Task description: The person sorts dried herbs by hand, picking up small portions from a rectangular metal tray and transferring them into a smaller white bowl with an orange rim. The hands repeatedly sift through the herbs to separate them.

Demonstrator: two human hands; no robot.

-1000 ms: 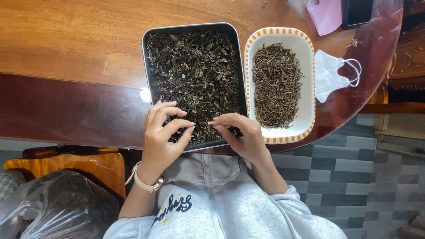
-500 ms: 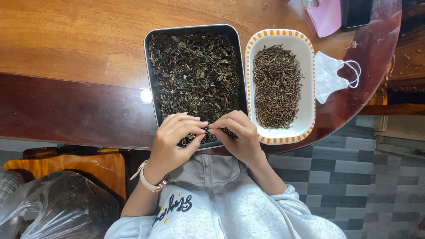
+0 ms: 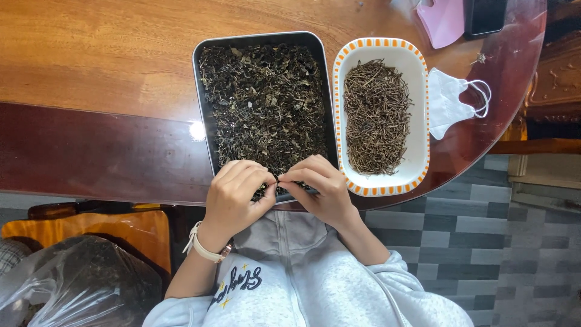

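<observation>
my left hand (image 3: 233,197) and right hand (image 3: 318,188) meet fingertip to fingertip, both pinched shut on a dry sprig (image 3: 276,179) over the tray (image 3: 203,91), light and brittle, so i'd grip its stem gently.

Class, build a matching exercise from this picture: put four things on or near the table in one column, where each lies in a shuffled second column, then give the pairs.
1 dark rectangular metal tray
2 white oblong dish with orange-striped rim
3 white face mask
4 cream wristwatch

a on the left wrist
b far right, beside the dish
c holds brown twigs
d holds dark dried leaves

Pairs: 1-d, 2-c, 3-b, 4-a
</observation>
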